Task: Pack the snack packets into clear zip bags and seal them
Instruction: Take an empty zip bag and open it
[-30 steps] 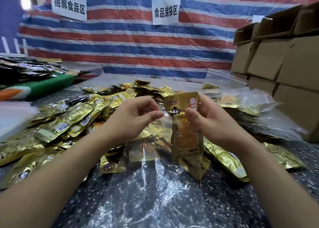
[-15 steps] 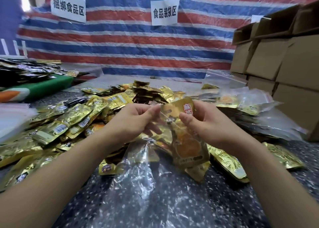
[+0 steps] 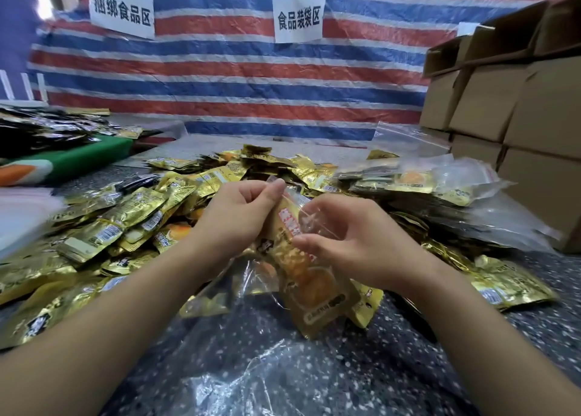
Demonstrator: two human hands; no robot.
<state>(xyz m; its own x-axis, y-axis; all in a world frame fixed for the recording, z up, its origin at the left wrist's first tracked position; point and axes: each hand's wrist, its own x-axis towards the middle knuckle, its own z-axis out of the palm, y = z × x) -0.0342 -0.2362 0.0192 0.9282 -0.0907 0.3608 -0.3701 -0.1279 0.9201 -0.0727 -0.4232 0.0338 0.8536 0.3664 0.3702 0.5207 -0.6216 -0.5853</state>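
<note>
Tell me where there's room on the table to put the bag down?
The dark speckled tabletop shows bare near the person, between the forearms and toward the right front corner, below the gold packets. Loose clear plastic covers the front middle. The packet pile crowds the left and centre; filled bags crowd the right.

Both hands [image 3: 242, 217] (fingers [image 3: 309, 242] curled) pinching

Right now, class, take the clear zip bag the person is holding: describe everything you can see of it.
The clear zip bag is thin, glossy, wrinkled transparent plastic. It hangs tilted above the speckled table, top leaning left, in front of the heap of loose packets. Inside shows a gold snack packet with red lettering and an orange picture. The left hand pinches its top edge; the right hand grips its upper right side. Whether the zip is closed cannot be told.
</note>
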